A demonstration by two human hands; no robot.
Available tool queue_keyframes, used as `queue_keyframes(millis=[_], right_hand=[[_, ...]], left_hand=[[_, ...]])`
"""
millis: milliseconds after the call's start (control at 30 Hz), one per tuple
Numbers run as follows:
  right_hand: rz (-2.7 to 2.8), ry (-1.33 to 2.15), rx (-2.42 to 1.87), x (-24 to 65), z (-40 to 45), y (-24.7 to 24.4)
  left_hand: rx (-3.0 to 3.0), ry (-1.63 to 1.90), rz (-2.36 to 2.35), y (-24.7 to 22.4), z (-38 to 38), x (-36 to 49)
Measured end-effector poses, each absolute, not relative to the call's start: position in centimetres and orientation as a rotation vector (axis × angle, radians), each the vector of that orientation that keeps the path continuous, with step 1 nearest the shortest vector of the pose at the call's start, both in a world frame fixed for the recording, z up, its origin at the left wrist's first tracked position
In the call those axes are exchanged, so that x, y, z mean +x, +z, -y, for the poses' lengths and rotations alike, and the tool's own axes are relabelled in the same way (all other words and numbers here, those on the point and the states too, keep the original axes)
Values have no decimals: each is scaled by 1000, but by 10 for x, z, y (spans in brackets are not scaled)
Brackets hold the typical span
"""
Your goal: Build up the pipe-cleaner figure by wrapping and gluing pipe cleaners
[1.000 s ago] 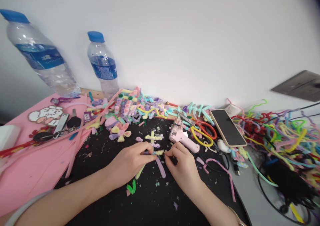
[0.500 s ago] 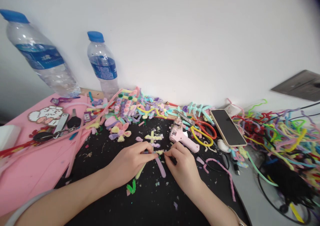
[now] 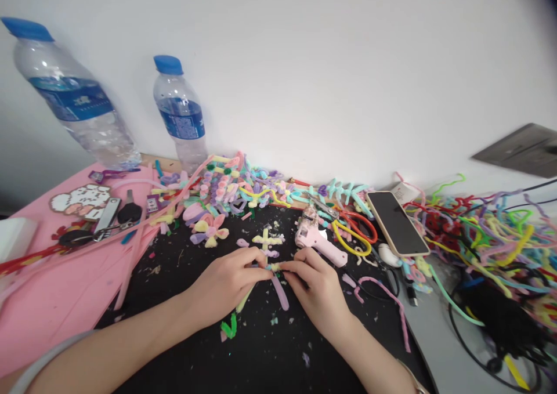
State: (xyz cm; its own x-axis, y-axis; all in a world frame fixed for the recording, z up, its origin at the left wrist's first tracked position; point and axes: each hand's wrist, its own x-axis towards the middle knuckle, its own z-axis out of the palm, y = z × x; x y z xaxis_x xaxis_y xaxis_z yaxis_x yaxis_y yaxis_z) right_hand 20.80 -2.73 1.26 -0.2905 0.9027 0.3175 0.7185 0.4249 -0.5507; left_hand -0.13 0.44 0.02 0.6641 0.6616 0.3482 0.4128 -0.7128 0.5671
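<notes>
Between my fingertips, low over the black mat (image 3: 270, 362), is a small yellow piece of pipe cleaner (image 3: 275, 267). My left hand (image 3: 237, 278) pinches its left end, and my right hand (image 3: 312, 281) pinches the right end with thumb and forefinger. Just beyond lies a yellow pipe-cleaner cross (image 3: 267, 241) with short lilac bits beside it. A lilac pipe-cleaner strip (image 3: 281, 293) extends toward me below the fingers. Partly hidden by my left hand is a pale yellow-green strip (image 3: 245, 300). Nearer me sits a bent green piece (image 3: 229, 326).
A pink glue gun (image 3: 321, 242), scissors (image 3: 351, 234) and a phone (image 3: 398, 223) lie beyond my right hand. Tangled pipe cleaners (image 3: 491, 231) cover the right side. Finished pieces (image 3: 235, 185) pile along the wall. Two water bottles (image 3: 180, 115) (image 3: 73, 98) lean at the back left.
My right fingers have moved slightly left and closed onto the yellow piece's right end. The left hand has barely shifted.
</notes>
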Motion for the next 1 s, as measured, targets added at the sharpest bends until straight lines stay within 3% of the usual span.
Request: queue_keyframes(millis=[1000], right_hand=[[2046, 417, -1331, 208, 25, 8]], left_hand=[[2372, 718, -827, -2, -6, -1]])
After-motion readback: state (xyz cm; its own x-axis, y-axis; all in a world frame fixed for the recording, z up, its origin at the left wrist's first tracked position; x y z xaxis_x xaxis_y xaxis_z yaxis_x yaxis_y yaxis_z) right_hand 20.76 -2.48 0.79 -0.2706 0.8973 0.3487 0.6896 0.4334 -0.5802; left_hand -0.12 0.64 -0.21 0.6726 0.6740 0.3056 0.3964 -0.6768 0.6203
